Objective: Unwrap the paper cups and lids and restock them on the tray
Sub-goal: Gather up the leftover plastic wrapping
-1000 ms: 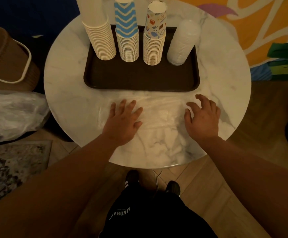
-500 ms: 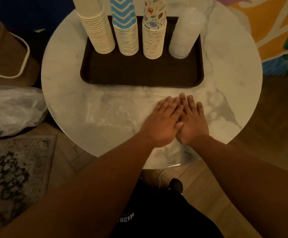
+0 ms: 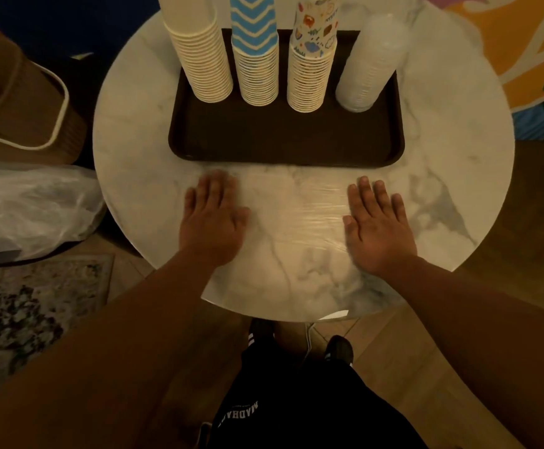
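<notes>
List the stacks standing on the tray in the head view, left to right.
plain cream cup stack → blue chevron cup stack → cartoon-print cup stack → clear lid stack, all upright along the far side of the brown tray.

Both forearms extend from the lower corners toward frame centre, the left hand (image 3: 211,222) and right hand (image 3: 378,226) lying palm-down, well apart, fingers straight and pointing to the top of the frame, the left slightly blurred.
</notes>
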Available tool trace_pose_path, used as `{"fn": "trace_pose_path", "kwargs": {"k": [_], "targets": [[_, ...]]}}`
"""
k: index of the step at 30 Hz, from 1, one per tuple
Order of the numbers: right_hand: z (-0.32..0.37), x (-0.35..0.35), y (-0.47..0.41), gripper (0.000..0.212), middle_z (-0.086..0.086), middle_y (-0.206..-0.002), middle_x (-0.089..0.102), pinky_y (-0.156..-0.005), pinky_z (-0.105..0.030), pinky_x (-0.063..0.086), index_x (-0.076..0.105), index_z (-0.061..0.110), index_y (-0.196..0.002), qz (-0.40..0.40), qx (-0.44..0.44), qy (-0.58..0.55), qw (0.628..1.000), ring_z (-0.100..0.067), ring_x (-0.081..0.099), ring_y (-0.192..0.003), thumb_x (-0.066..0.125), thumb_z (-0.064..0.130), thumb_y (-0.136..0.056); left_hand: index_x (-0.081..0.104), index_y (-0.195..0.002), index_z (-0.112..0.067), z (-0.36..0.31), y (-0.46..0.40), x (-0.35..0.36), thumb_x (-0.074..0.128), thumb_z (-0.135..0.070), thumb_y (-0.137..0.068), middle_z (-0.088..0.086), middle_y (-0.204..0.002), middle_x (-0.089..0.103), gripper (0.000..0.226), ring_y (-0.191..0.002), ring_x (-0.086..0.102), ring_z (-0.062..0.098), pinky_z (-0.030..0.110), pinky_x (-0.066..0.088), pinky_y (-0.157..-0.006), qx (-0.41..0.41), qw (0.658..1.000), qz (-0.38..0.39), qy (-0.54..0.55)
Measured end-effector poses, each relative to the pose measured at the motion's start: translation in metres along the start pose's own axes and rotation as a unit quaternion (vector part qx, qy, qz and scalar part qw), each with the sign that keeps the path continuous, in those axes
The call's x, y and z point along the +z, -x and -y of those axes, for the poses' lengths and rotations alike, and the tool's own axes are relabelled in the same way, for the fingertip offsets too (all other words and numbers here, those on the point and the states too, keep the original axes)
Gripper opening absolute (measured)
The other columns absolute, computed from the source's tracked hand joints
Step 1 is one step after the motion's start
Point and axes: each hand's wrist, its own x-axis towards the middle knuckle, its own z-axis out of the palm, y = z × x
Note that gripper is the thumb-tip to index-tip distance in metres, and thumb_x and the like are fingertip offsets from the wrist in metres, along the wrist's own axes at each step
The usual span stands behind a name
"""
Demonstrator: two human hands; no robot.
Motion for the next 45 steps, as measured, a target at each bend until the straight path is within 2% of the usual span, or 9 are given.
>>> {"fn": "trace_pose_path", "kwargs": {"k": [6,9,12,14,20,29,35,41,45], "targets": [[0.0,0.0,0.0,0.067,-0.001,-0.163,-0.013,-0.12,-0.042,-0.011,-0.006,0.021,-0.155,0.003,-0.003,-0.003,1.0,-0.02,-0.017,-0.148,0.001,0.048,-0.094,-0.008,-0.154,-0.015,0.031,0.007,-0.005,0.008,-0.057,-0.097,0.009,-0.161,-0.015,0.072,-0.147,-0.017,0.025,0.046,-0.01,-0.119,-0.021,0.999,0.03,-0.001],[-0.004,-0.007,0.005,0.072,-0.002,-0.163,-0.01,-0.119,-0.041,-0.009,0.001,0.022,-0.156,-0.022,-0.035,-0.049,0.998,-0.021,-0.015,-0.149,0.004,0.054,-0.092,-0.001,-0.153,-0.011,0.037,0.011,-0.016,0.004,-0.059,-0.094,0.012,-0.16,-0.011,0.076,-0.148,-0.014,0.027,0.048,-0.009,-0.119,0.077,0.996,-0.011,-0.037],[-0.01,-0.015,0.023,0.07,-0.01,-0.157,0.029,-0.115,-0.046,0.02,0.035,0.017,-0.15,-0.115,-0.133,-0.065,0.982,-0.033,0.025,-0.144,0.036,0.053,-0.09,0.038,-0.145,-0.009,0.051,0.02,-0.025,0.029,-0.05,-0.093,0.015,-0.156,0.026,0.067,-0.146,0.019,0.034,0.052,0.017,-0.117,0.249,0.967,-0.042,-0.037],[-0.015,-0.013,0.031,0.061,-0.015,-0.131,0.056,-0.097,-0.045,0.038,0.056,0.011,-0.13,-0.143,-0.191,-0.046,0.97,-0.037,0.05,-0.117,0.049,0.049,-0.083,0.056,-0.127,-0.006,0.062,0.02,-0.025,0.042,-0.041,-0.088,0.017,-0.138,0.05,0.054,-0.129,0.044,0.038,0.052,0.037,-0.107,0.297,0.954,-0.025,-0.037],[-0.012,-0.009,0.024,0.029,-0.012,-0.096,0.068,-0.074,-0.04,0.05,0.071,0.006,-0.095,-0.143,-0.206,-0.062,0.966,-0.032,0.061,-0.083,0.052,0.027,-0.089,0.069,-0.096,0.002,0.065,0.013,-0.028,0.043,-0.022,-0.092,0.018,-0.098,0.065,0.036,-0.091,0.063,0.034,0.041,0.054,-0.084,0.331,0.941,-0.075,-0.003],[0.0,-0.032,0.006,0.018,-0.011,-0.08,0.063,-0.066,-0.031,0.039,0.06,0.005,-0.102,-0.15,-0.022,-0.22,0.964,-0.028,0.056,-0.071,0.048,0.017,-0.099,0.06,-0.116,-0.005,0.047,-0.002,-0.044,0.042,-0.023,-0.1,0.015,-0.096,0.068,0.03,-0.082,0.062,0.029,0.03,0.043,-0.073,0.114,0.966,-0.072,0.221],[0.0,-0.026,-0.028,0.03,-0.015,-0.09,0.067,-0.069,-0.03,0.039,0.053,0.01,-0.122,-0.146,0.113,-0.204,0.962,-0.031,0.061,-0.082,0.046,0.031,-0.102,0.059,-0.118,-0.012,0.045,-0.026,-0.042,0.048,-0.026,-0.1,0.007,-0.083,0.065,0.025,-0.073,0.058,0.022,0.03,0.045,-0.068,-0.007,0.974,-0.052,0.219],[0.007,-0.028,-0.039,0.035,-0.016,-0.106,0.065,-0.072,-0.031,0.038,0.056,0.01,-0.121,-0.174,0.169,-0.194,0.95,-0.035,0.061,-0.097,0.051,0.037,-0.098,0.059,-0.11,-0.013,0.04,-0.031,-0.036,0.047,-0.029,-0.1,0.012,-0.084,0.064,0.022,-0.074,0.056,0.025,0.031,0.038,-0.065,-0.044,0.98,-0.077,0.179],[0.012,-0.029,-0.02,0.036,-0.018,-0.115,0.057,-0.084,-0.04,0.042,0.06,0.008,-0.119,-0.307,0.089,-0.135,0.938,-0.035,0.053,-0.102,0.05,0.035,-0.097,0.06,-0.107,-0.01,0.037,-0.03,-0.037,0.046,-0.024,-0.1,0.015,-0.086,0.066,0.021,-0.079,0.06,0.033,0.036,0.043,-0.066,-0.028,0.982,-0.084,0.164]]}}
